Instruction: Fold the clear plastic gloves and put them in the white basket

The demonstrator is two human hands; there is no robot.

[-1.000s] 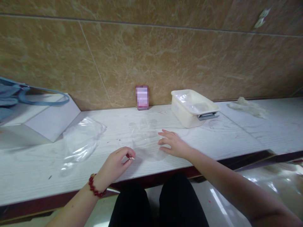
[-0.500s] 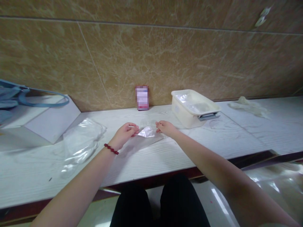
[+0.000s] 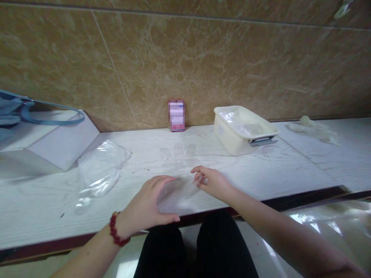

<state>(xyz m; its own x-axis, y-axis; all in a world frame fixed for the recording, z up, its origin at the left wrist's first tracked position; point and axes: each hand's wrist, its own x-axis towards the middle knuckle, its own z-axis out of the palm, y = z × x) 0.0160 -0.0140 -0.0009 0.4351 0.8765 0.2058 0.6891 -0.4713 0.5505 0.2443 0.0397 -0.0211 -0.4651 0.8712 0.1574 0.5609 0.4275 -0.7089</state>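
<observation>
Some thin clear plastic (image 3: 185,190) is between the two hands, near the front edge of the white table (image 3: 249,170). The right hand (image 3: 213,183) pinches one edge of it. The left hand (image 3: 147,201) is wide, thumb far from fingers; it is hard to tell if it touches. A shiny clear bag (image 3: 100,168) lies to the left. A cream tub (image 3: 230,139) sits by the brown wall (image 3: 203,65).

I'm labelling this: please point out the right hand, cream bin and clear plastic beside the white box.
Right hand (image 3: 216,183), head view: its back.
Cream bin (image 3: 232,138), head view: outer side wall.
Clear plastic (image 3: 100,166), head view: its middle.
</observation>
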